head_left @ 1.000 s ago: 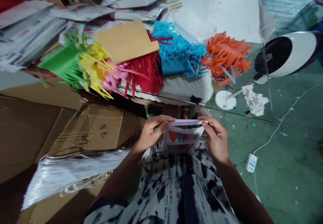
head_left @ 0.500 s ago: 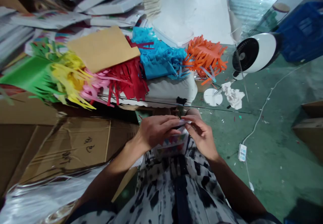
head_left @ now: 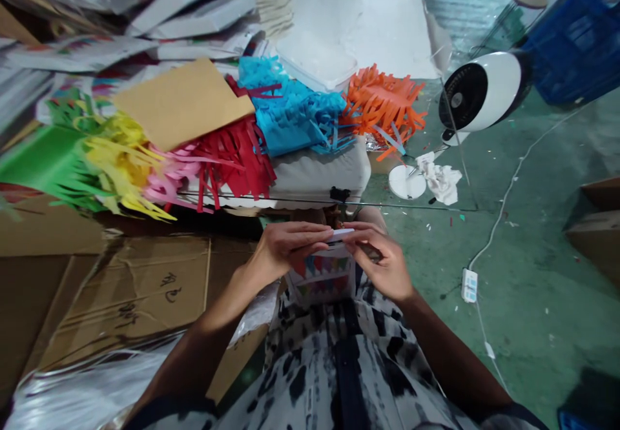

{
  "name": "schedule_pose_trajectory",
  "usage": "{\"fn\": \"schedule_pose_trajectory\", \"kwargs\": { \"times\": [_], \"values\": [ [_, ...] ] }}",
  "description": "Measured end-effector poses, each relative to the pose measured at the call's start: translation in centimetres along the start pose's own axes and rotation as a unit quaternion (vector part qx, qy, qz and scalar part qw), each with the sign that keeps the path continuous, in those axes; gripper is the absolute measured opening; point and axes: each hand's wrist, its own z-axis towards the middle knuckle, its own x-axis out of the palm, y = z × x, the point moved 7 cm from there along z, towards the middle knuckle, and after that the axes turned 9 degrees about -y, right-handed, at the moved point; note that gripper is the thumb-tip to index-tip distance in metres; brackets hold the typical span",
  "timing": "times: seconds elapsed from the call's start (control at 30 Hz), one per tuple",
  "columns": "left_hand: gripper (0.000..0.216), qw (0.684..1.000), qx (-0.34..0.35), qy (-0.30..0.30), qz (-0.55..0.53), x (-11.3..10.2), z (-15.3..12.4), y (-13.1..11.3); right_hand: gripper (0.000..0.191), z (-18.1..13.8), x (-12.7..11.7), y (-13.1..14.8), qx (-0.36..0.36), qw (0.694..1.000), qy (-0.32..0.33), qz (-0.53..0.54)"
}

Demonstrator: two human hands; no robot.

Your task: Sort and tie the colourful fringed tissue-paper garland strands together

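Head view shows your left hand [head_left: 285,249] and right hand [head_left: 382,265] pinching the packet [head_left: 323,275] top shut, fingers pressed together at its flap, sealing apparently nearly done.

Fringed paper [head_left: 300,113], white fan [head_left: 484,91]

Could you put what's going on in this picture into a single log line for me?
left hand: pinching packet top | right hand: pinching packet top | clear packet of coloured bunting: held over lap | behind: fringed paper stacks, white fan
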Motion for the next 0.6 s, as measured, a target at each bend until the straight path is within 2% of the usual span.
{"fn": "schedule_pose_trajectory", "kwargs": {
  "times": [0.17,0.3,0.43,0.6],
  "values": [
    [0.026,0.998,-0.036,0.027,-0.049,-0.2,0.4,0.2,0.014,-0.1,0.0,-0.4,0.014,1.000,-0.009,0.013],
    [0.013,0.992,-0.084,0.067,-0.070,-0.3,2.0,0.3,0.011,0.1,0.2,-0.1,0.021,0.999,-0.003,0.029],
    [0.012,0.986,-0.083,0.125,-0.076,0.5,3.7,-0.2,0.011,0.3,0.4,-0.1,0.037,0.998,0.008,0.043],
    [0.014,0.971,-0.121,0.150,-0.139,1.5,3.4,0.3,0.009,-0.3,0.3,-1.4,0.076,0.994,-0.017,0.079]
  ]
}}
